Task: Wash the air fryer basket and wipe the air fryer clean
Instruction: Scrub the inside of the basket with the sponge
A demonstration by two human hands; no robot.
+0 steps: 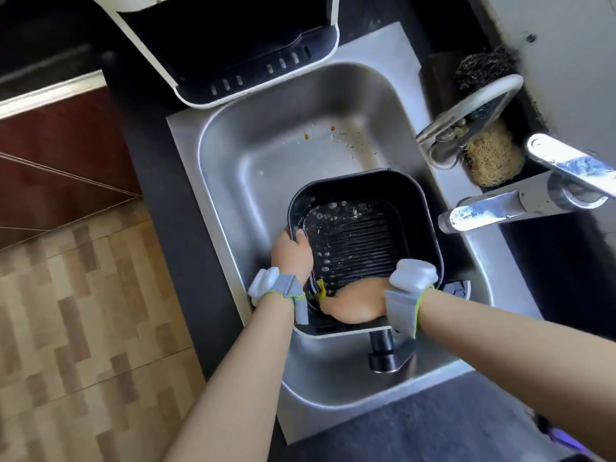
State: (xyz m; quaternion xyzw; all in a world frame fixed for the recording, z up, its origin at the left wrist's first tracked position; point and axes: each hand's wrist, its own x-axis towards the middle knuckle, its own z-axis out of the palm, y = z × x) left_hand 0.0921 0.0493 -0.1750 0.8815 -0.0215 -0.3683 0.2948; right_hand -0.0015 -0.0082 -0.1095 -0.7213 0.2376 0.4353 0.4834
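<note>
The black air fryer basket [413, 208] sits in the steel sink [266, 145], its ribbed floor wet with soapy bubbles and its black handle [381, 351] pointing toward me. My left hand [291, 253] grips the basket's left rim, thumb inside the wall. My right hand [355, 303] reaches down inside the near edge of the basket and holds a yellow scrubbing sponge [321, 288], mostly hidden under the fingers. The white air fryer body [233, 45] stands open behind the sink.
A chrome faucet [500, 208] juts over the sink's right edge. Beyond it a holder carries a steel wool pad [480, 66] and a loofah scrubber [493, 158]. Food crumbs [333, 135] lie on the sink floor. Dark counter surrounds the sink; tiled floor lies to the left.
</note>
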